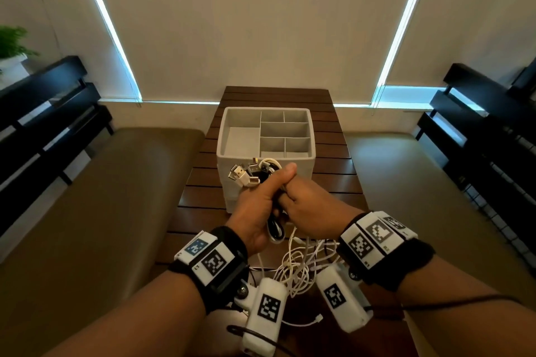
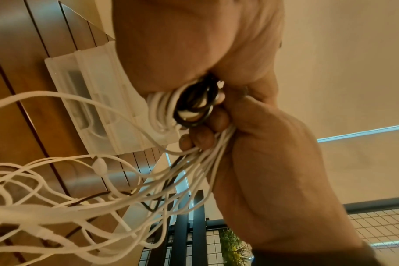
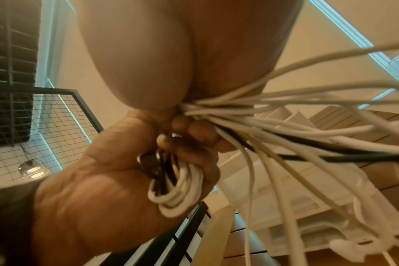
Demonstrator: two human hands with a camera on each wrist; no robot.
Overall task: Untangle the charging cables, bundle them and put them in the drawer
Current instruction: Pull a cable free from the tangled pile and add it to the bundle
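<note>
The organiser box [image 1: 265, 136] stands in the middle of the surface [image 1: 333, 180], toward its far edge. Before it, both hands meet above the surface: the left hand [image 1: 255, 209] just left of the right hand [image 1: 314, 209], a cable bundle [image 1: 255, 174] between them. Loose cables [image 1: 298, 266] lie on the surface at its near edge, beneath the wrists.

Both hands meet in front of the body, fists closed around cables.

The left hand [image 1: 258, 209] curls its fingers round a coiled cable bundle [image 1: 274, 230], thumb stretched forward on top. The right hand [image 1: 311, 209] presses against it, fingers [image 2: 198, 138] curled round loose cable strands [image 2: 207, 158]. Both forearms reach forward, wrists banded.
</note>
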